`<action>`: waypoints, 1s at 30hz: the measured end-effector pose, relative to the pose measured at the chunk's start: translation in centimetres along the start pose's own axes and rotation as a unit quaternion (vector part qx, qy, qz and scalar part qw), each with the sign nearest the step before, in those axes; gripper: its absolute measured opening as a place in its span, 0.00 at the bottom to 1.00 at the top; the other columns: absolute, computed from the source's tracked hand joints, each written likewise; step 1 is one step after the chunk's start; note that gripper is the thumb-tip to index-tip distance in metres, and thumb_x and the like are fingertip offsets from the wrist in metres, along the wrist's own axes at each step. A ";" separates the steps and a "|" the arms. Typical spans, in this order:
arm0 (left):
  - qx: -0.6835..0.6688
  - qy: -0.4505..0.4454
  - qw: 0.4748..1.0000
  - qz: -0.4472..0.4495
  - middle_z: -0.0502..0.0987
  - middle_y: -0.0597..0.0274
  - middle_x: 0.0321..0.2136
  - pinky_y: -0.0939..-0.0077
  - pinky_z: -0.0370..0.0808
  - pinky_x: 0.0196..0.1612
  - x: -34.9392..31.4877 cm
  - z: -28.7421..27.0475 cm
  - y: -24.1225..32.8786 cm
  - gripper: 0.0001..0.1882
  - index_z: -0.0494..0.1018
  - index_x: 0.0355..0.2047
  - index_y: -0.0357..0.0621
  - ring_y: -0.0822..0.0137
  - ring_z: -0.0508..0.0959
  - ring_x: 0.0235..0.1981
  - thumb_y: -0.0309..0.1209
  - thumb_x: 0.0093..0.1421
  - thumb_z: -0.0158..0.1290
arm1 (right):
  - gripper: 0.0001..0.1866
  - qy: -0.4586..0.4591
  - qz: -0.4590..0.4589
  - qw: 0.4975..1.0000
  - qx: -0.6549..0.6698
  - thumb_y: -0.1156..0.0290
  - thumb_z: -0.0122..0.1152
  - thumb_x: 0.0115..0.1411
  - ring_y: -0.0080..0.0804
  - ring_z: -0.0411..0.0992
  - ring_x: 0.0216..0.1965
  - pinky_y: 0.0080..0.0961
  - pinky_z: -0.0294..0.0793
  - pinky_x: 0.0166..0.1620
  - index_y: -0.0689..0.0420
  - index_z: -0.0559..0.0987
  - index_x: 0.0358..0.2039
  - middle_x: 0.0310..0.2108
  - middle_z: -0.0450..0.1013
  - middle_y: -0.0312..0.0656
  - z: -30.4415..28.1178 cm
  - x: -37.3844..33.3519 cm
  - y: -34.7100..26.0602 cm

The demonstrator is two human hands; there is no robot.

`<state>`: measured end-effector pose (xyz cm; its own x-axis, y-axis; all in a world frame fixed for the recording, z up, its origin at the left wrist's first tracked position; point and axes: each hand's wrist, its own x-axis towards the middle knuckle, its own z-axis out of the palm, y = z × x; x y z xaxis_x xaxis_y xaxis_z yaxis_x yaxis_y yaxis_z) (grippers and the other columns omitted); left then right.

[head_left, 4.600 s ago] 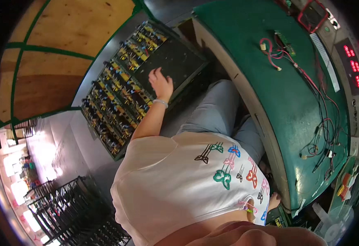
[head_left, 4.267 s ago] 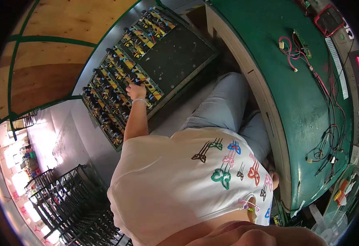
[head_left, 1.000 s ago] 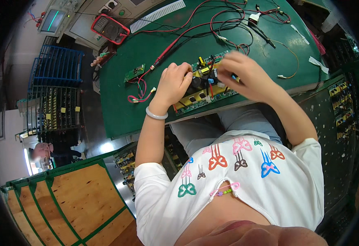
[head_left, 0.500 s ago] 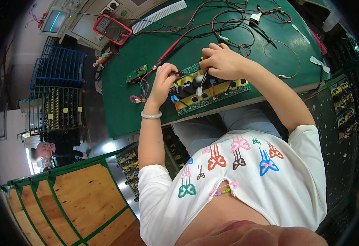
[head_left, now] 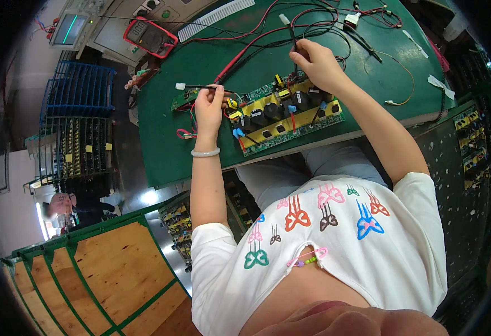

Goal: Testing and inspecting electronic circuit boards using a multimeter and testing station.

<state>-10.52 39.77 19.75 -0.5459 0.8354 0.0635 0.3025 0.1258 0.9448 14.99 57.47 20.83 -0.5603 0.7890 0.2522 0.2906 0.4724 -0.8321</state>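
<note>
My left hand [head_left: 209,112] is closed on a black cable, whose white connector [head_left: 180,86] points out to the left. Further right and higher, my right hand [head_left: 320,66] pinches a second black cable; its white connector [head_left: 284,19] sticks up past the fingers. Below and between both hands lies a long green circuit board [head_left: 287,126] with yellow-wrapped parts, black round components and short red, blue and black wires. The fingertips of each hand are partly hidden. A small green board [head_left: 184,99] with pink and red wires rests just left of my left hand.
A red multimeter [head_left: 150,38] stands at the back left, near an oscilloscope [head_left: 73,28]. Tangled red and black leads [head_left: 313,19] cross the green tabletop [head_left: 164,151]. Racks of boards [head_left: 80,148] stand at left. A person [head_left: 63,204] is in the distance.
Both hands were close together over the board with white connectors between them. They have drawn apart, the left leftward and the right up and to the right, each carrying a cable end.
</note>
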 end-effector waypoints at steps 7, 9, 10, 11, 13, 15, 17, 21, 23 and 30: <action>0.107 0.037 0.991 -0.069 0.81 0.62 0.28 0.83 0.73 0.32 1.2 0.1 -0.6 0.13 0.75 0.38 0.38 0.77 0.77 0.27 0.35 0.65 0.62 | 0.18 0.030 0.057 0.997 -0.051 0.63 0.63 0.67 0.42 0.77 0.34 0.36 0.75 0.41 0.65 0.78 0.48 0.33 0.79 0.48 0.6 0.2 0.4; 0.205 0.086 0.975 0.030 0.79 0.61 0.29 0.78 0.74 0.33 0.8 0.3 0.0 0.12 0.74 0.38 0.38 0.74 0.77 0.28 0.32 0.63 0.63 | 0.19 0.041 0.043 0.997 -0.046 0.63 0.63 0.67 0.43 0.78 0.34 0.36 0.76 0.41 0.65 0.77 0.50 0.33 0.79 0.49 0.7 -0.2 0.2; 0.258 0.109 0.959 0.048 0.78 0.61 0.30 0.76 0.75 0.33 0.4 0.4 0.5 0.11 0.73 0.39 0.38 0.72 0.76 0.28 0.30 0.62 0.63 | 0.19 0.039 0.040 0.998 -0.033 0.64 0.63 0.67 0.43 0.78 0.34 0.36 0.76 0.41 0.65 0.77 0.51 0.33 0.79 0.49 0.6 -0.3 0.1; 0.232 0.109 0.961 0.106 0.77 0.60 0.31 0.74 0.75 0.34 0.0 0.7 1.2 0.11 0.73 0.39 0.38 0.71 0.76 0.29 0.29 0.62 0.62 | 0.19 0.037 0.036 0.998 -0.020 0.65 0.63 0.67 0.43 0.78 0.34 0.35 0.76 0.41 0.64 0.77 0.51 0.32 0.79 0.50 0.5 -0.4 0.0; 0.188 0.107 0.964 0.155 0.74 0.59 0.33 0.71 0.75 0.35 -1.3 1.6 2.7 0.10 0.73 0.39 0.38 0.68 0.76 0.30 0.27 0.61 0.61 | 0.17 0.008 0.050 0.998 -0.023 0.66 0.63 0.67 0.38 0.77 0.34 0.33 0.76 0.42 0.64 0.76 0.50 0.33 0.78 0.47 0.2 -0.3 0.0; 0.173 0.014 0.962 0.211 0.75 0.56 0.37 0.71 0.76 0.40 -2.9 2.5 4.4 0.11 0.74 0.42 0.38 0.63 0.79 0.37 0.26 0.60 0.60 | 0.15 -0.017 0.066 0.998 0.006 0.68 0.63 0.67 0.32 0.77 0.36 0.31 0.75 0.43 0.64 0.76 0.48 0.33 0.78 0.43 -0.1 -0.1 0.1; 0.206 -0.103 0.938 0.259 0.77 0.54 0.43 0.66 0.77 0.46 -4.2 3.1 5.9 0.15 0.76 0.44 0.38 0.57 0.79 0.42 0.31 0.60 0.62 | 0.11 -0.029 0.072 0.995 0.070 0.70 0.62 0.67 0.25 0.75 0.37 0.27 0.75 0.44 0.63 0.76 0.46 0.34 0.77 0.37 -0.2 0.2 0.2; 0.286 -0.151 0.896 0.304 0.78 0.52 0.47 0.63 0.76 0.49 -5.6 4.7 6.7 0.19 0.79 0.45 0.38 0.53 0.79 0.47 0.36 0.58 0.65 | 0.05 0.002 -0.063 0.973 0.221 0.75 0.61 0.66 0.25 0.76 0.34 0.26 0.77 0.41 0.59 0.79 0.42 0.33 0.78 0.37 -0.1 -0.4 0.5; 0.297 -0.154 0.903 0.268 0.77 0.52 0.49 0.63 0.76 0.49 -6.0 4.9 6.3 0.20 0.79 0.45 0.39 0.52 0.79 0.47 0.38 0.56 0.66 | 0.05 0.013 -0.027 0.971 0.237 0.79 0.59 0.66 0.23 0.75 0.34 0.24 0.76 0.41 0.59 0.80 0.41 0.34 0.79 0.35 -0.3 -0.8 0.5; 0.274 -0.164 0.910 0.264 0.77 0.54 0.49 0.63 0.77 0.49 -5.3 4.7 5.2 0.20 0.80 0.44 0.38 0.54 0.78 0.48 0.38 0.55 0.66 | 0.06 -0.102 -0.044 0.981 0.158 0.79 0.60 0.64 0.25 0.76 0.34 0.26 0.76 0.41 0.59 0.81 0.41 0.33 0.79 0.37 -0.2 2.9 1.1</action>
<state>-2.36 38.51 22.86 0.0241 0.9607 0.2766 0.8484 -0.1660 0.5026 13.81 60.30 20.75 -0.7253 0.6402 0.2530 -0.0027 0.3649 -0.9310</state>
